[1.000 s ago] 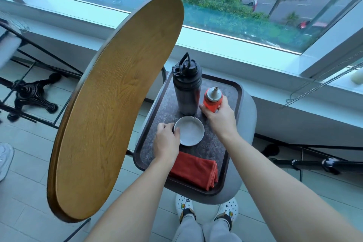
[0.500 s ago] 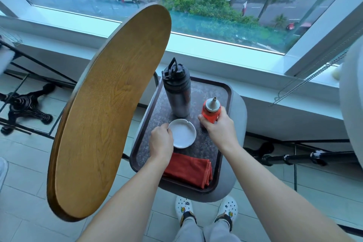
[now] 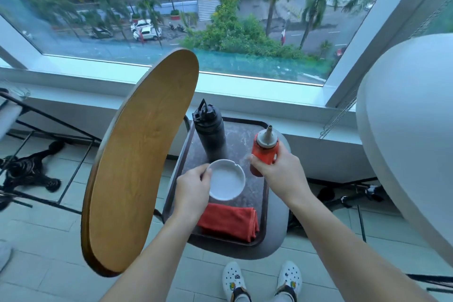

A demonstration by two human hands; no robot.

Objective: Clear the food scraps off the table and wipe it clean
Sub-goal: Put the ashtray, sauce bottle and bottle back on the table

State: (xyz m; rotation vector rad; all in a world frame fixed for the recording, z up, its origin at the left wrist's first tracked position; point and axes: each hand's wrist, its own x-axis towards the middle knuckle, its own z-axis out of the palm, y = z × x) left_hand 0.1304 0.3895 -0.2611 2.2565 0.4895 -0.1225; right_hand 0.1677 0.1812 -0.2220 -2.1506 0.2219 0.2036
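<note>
A dark tray (image 3: pixel 264 206) rests on a grey stool (image 3: pixel 279 235) below the window. My left hand (image 3: pixel 193 190) grips the left rim of a white ashtray-like dish (image 3: pixel 226 180), held just above the tray. My right hand (image 3: pixel 279 174) holds a red squeeze bottle (image 3: pixel 264 152) with a grey nozzle, lifted off the tray. A folded red cloth (image 3: pixel 229 222) lies at the tray's near end. A black flask (image 3: pixel 210 130) stands upright at the far end. The round wooden table top (image 3: pixel 139 167) is to the left.
A large white rounded surface (image 3: pixel 407 130) fills the right side. A black cast-iron table base (image 3: pixel 27 171) and metal frame stand on the tiled floor at the left. A black stand (image 3: pixel 350 197) lies on the floor right of the stool. My white shoes (image 3: pixel 261 279) are below.
Both hands have lifted: the red bottle and the white dish have risen off the tray. The view has tilted up and shifted, bringing the white surface in at the right.
</note>
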